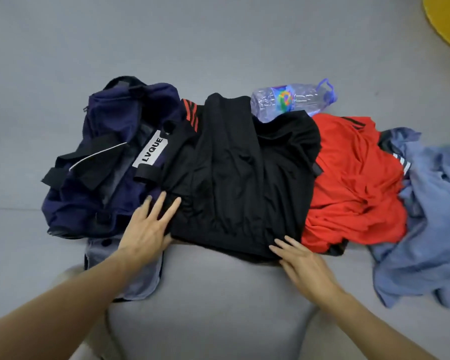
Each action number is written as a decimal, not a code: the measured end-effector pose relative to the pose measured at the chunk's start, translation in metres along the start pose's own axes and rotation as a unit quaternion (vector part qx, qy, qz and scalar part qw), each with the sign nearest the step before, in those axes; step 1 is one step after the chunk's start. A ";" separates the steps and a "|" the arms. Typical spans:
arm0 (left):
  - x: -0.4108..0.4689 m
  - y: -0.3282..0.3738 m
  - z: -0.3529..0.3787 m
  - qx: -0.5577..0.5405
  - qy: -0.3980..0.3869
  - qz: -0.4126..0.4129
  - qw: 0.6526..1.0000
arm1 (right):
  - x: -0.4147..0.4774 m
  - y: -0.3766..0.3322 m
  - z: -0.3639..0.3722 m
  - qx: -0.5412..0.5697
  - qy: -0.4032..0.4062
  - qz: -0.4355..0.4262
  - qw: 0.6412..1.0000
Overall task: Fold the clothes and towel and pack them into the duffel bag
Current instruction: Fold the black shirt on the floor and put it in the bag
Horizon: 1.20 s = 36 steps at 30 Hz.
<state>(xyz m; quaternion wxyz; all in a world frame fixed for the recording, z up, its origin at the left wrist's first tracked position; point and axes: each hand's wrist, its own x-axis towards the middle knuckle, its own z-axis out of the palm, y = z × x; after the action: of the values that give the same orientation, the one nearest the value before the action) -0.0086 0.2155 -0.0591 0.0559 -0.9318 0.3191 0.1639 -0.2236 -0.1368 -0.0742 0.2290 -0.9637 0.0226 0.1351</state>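
While the black garment [239,178] lies partly folded in the middle of the grey surface [218,48], I've got both hands flat on its near edge: left hand [147,229] with fingers spread on the left corner, right hand [300,263] with fingers straight on the front hem, neither one pinching anything. The navy duffel bag [109,152] is crumpled right beside it on the left, touching. A red shirt [353,183] and a blue garment [431,229] are heaped on the right, with a plastic bottle [291,100] lying behind
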 end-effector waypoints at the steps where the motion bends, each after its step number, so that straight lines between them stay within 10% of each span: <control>1: 0.002 -0.007 0.004 0.015 0.018 0.004 1.000 | 0.000 -0.001 0.002 -0.004 0.000 0.002 1.000; 12: 0.027 -0.097 -0.002 0.069 0.082 -0.011 0.994 | 0.014 -0.057 0.042 -0.067 0.036 -0.079 0.994; 19: 0.001 0.020 -0.005 -0.084 0.137 0.045 0.986 | 0.024 -0.110 0.039 0.005 -0.080 -0.109 0.991; 24: -0.035 0.116 0.014 -0.160 0.104 0.135 0.972 | 0.081 -0.049 -0.024 -0.106 0.100 -0.127 0.981; 36: -0.051 0.122 0.059 -0.136 0.007 0.058 0.989 | 0.143 0.066 -0.095 -0.311 -0.064 0.034 0.947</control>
<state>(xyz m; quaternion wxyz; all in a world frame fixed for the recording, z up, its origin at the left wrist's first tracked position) -0.1371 0.1607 -0.0969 -0.0832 -0.9117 0.3478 0.2022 -0.0694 -0.2361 -0.0601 -0.0864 -0.9750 -0.0028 0.2046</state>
